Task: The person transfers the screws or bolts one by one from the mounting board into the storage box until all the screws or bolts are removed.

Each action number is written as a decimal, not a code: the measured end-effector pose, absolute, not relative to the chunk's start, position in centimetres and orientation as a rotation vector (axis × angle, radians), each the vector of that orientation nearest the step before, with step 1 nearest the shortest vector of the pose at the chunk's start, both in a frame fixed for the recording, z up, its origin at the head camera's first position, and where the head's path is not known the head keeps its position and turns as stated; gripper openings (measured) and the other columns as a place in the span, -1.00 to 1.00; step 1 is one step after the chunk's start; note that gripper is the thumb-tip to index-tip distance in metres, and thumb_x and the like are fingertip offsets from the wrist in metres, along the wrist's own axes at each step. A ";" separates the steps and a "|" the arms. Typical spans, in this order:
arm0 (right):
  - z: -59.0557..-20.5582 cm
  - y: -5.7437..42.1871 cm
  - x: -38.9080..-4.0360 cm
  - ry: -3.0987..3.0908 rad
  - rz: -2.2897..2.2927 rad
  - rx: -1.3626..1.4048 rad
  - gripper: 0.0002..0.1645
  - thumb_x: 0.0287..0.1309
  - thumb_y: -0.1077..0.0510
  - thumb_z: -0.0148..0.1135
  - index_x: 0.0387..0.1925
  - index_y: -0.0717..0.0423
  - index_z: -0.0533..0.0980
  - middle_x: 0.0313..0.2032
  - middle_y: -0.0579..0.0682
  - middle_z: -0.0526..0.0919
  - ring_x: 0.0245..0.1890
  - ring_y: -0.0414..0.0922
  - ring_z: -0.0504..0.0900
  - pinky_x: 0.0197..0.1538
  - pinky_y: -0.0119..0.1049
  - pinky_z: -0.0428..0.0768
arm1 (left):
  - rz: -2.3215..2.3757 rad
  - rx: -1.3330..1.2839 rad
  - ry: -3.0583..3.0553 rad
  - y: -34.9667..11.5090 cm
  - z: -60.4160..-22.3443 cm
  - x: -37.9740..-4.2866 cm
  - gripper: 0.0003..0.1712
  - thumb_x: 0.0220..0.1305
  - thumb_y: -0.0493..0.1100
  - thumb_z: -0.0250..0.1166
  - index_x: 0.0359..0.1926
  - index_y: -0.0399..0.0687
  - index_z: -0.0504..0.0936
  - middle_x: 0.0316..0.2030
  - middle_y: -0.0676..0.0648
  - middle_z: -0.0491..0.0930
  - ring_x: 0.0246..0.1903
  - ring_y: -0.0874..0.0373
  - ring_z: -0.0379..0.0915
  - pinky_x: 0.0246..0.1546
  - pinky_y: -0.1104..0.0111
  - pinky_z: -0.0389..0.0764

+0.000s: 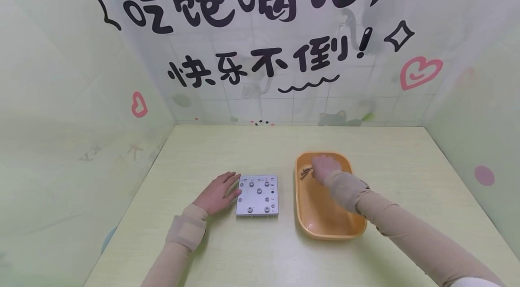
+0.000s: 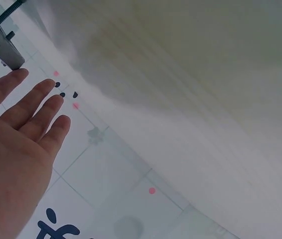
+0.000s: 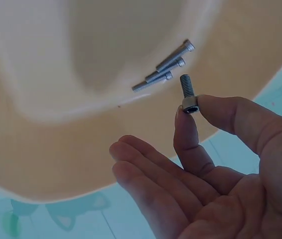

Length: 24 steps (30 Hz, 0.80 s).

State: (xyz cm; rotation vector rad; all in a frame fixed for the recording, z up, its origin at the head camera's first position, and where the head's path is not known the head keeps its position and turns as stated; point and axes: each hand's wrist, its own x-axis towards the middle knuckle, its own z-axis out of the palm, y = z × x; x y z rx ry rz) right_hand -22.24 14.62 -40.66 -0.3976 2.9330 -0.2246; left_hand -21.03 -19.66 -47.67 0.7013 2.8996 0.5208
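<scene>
My right hand (image 1: 326, 168) is over the far end of an orange tray (image 1: 325, 236). In the right wrist view its thumb and index finger pinch a short socket head bolt (image 3: 188, 94) by the head, with the threaded shank pointing away from the palm. Three longer bolts (image 3: 165, 67) lie together on the tray's floor just beyond it. To the left of the tray, a square metal plate (image 1: 253, 201) carries several bolts standing in its holes. My left hand (image 1: 217, 194) touches the plate's left edge with its fingers extended; bolt shanks poke out underneath the plate in the left wrist view.
The pale wooden table (image 1: 268, 260) bears both the plate and the tray. A printed white curtain (image 1: 195, 111) with black lettering hangs behind the table's far edge, and similar sheets close off the left and right sides.
</scene>
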 end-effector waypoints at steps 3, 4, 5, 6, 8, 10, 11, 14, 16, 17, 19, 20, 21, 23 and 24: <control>-41.2 14.2 -22.9 2.908 -0.169 -0.343 -0.89 0.20 0.24 0.30 -0.37 0.22 0.55 -0.35 0.16 0.70 -0.34 0.11 0.69 -0.31 -0.06 0.71 | 0.525 0.695 2.897 -19.7 -47.7 -21.0 -0.33 0.47 0.08 0.08 0.43 -0.19 0.29 0.41 -0.32 0.26 0.42 -0.29 0.12 0.43 -0.15 0.20; -41.4 14.2 -23.1 2.906 -0.161 -0.331 -0.90 0.20 0.25 0.30 -0.38 0.22 0.56 -0.35 0.16 0.70 -0.35 0.12 0.69 -0.31 -0.05 0.71 | 0.524 0.694 2.897 -19.7 -47.7 -21.0 -0.33 0.48 0.09 0.08 0.43 -0.19 0.29 0.41 -0.32 0.26 0.43 -0.29 0.12 0.43 -0.15 0.20; -41.5 14.1 -23.2 2.905 -0.158 -0.324 -0.90 0.19 0.25 0.30 -0.38 0.22 0.56 -0.35 0.17 0.70 -0.34 0.12 0.69 -0.31 -0.04 0.71 | 0.525 0.693 2.898 -19.7 -47.7 -21.0 -0.33 0.48 0.09 0.08 0.43 -0.18 0.29 0.41 -0.32 0.26 0.43 -0.29 0.12 0.43 -0.15 0.20; -41.7 14.2 -23.2 2.907 -0.161 -0.319 -0.91 0.19 0.26 0.30 -0.39 0.23 0.56 -0.35 0.17 0.69 -0.34 0.13 0.69 -0.31 -0.03 0.71 | 0.525 0.692 2.899 -19.6 -47.7 -21.0 -0.33 0.48 0.09 0.07 0.43 -0.18 0.29 0.41 -0.32 0.26 0.43 -0.28 0.12 0.43 -0.15 0.20; -41.8 14.2 -23.2 2.910 -0.173 -0.317 -0.92 0.17 0.28 0.29 -0.40 0.23 0.56 -0.36 0.17 0.69 -0.35 0.12 0.69 -0.32 -0.03 0.70 | 0.523 0.694 2.900 -19.6 -47.7 -21.0 -0.33 0.48 0.09 0.07 0.43 -0.18 0.29 0.41 -0.32 0.26 0.43 -0.28 0.12 0.43 -0.15 0.19; -41.8 14.1 -23.1 2.907 -0.182 -0.321 -0.92 0.18 0.28 0.29 -0.41 0.22 0.55 -0.38 0.16 0.69 -0.36 0.10 0.68 -0.33 -0.05 0.70 | 0.523 0.697 2.900 -19.6 -47.7 -21.0 -0.34 0.48 0.09 0.07 0.43 -0.19 0.29 0.41 -0.32 0.26 0.43 -0.29 0.12 0.43 -0.15 0.20; -41.8 14.1 -23.1 2.905 -0.185 -0.322 -0.91 0.18 0.28 0.29 -0.41 0.22 0.55 -0.38 0.15 0.69 -0.37 0.09 0.67 -0.33 -0.06 0.70 | 0.523 0.699 2.900 -19.6 -47.7 -21.0 -0.34 0.48 0.08 0.07 0.43 -0.19 0.29 0.40 -0.33 0.27 0.42 -0.29 0.12 0.43 -0.15 0.20; -41.8 14.1 -22.9 2.896 -0.191 -0.330 -0.90 0.19 0.28 0.28 -0.42 0.21 0.53 -0.40 0.15 0.68 -0.38 0.08 0.67 -0.34 -0.07 0.70 | 0.523 0.700 2.898 -19.6 -47.6 -21.0 -0.34 0.47 0.08 0.08 0.43 -0.20 0.29 0.40 -0.33 0.27 0.42 -0.29 0.12 0.43 -0.15 0.20; -41.8 14.1 -22.8 2.893 -0.193 -0.330 -0.89 0.19 0.28 0.28 -0.42 0.21 0.52 -0.39 0.16 0.68 -0.37 0.10 0.67 -0.33 -0.05 0.70 | 0.521 0.701 2.899 -19.6 -47.6 -21.0 -0.34 0.47 0.07 0.09 0.43 -0.20 0.29 0.40 -0.33 0.27 0.42 -0.30 0.12 0.43 -0.15 0.20; -41.8 14.1 -22.8 2.895 -0.193 -0.329 -0.89 0.19 0.28 0.28 -0.42 0.22 0.52 -0.39 0.16 0.68 -0.36 0.11 0.67 -0.32 -0.04 0.70 | 0.521 0.700 2.899 -19.6 -47.6 -21.0 -0.34 0.47 0.07 0.09 0.43 -0.20 0.29 0.40 -0.33 0.27 0.42 -0.29 0.12 0.42 -0.15 0.20; -41.8 14.0 -22.7 2.898 -0.191 -0.332 -0.89 0.18 0.28 0.29 -0.42 0.22 0.53 -0.39 0.17 0.68 -0.36 0.12 0.68 -0.31 -0.03 0.70 | 0.522 0.698 2.898 -19.6 -47.6 -21.0 -0.34 0.47 0.07 0.08 0.43 -0.20 0.29 0.40 -0.33 0.27 0.42 -0.29 0.12 0.43 -0.15 0.20; -41.7 14.0 -22.7 2.898 -0.190 -0.331 -0.90 0.19 0.28 0.29 -0.42 0.23 0.54 -0.38 0.18 0.68 -0.36 0.12 0.68 -0.31 -0.04 0.70 | 0.522 0.698 2.898 -19.6 -47.6 -21.0 -0.34 0.47 0.07 0.08 0.43 -0.20 0.29 0.40 -0.33 0.27 0.42 -0.29 0.12 0.42 -0.15 0.20; -41.7 13.9 -22.7 2.898 -0.186 -0.332 -0.90 0.19 0.28 0.29 -0.42 0.22 0.54 -0.39 0.17 0.68 -0.36 0.11 0.68 -0.31 -0.04 0.70 | 0.523 0.697 2.897 -19.6 -47.6 -21.0 -0.34 0.47 0.07 0.08 0.43 -0.20 0.29 0.40 -0.33 0.27 0.42 -0.29 0.12 0.42 -0.15 0.20; -41.7 13.9 -22.7 2.899 -0.183 -0.335 -0.90 0.19 0.28 0.28 -0.42 0.22 0.55 -0.39 0.17 0.68 -0.37 0.10 0.68 -0.31 -0.05 0.70 | 0.526 0.695 2.896 -19.6 -47.6 -20.9 -0.34 0.48 0.08 0.08 0.43 -0.20 0.30 0.40 -0.33 0.27 0.42 -0.29 0.12 0.43 -0.15 0.20; -41.7 13.8 -22.7 2.898 -0.183 -0.334 -0.90 0.19 0.28 0.28 -0.42 0.22 0.55 -0.39 0.16 0.68 -0.37 0.10 0.67 -0.31 -0.05 0.71 | 0.527 0.694 2.896 -19.6 -47.6 -20.9 -0.34 0.48 0.07 0.08 0.43 -0.20 0.30 0.40 -0.33 0.27 0.42 -0.30 0.12 0.43 -0.15 0.20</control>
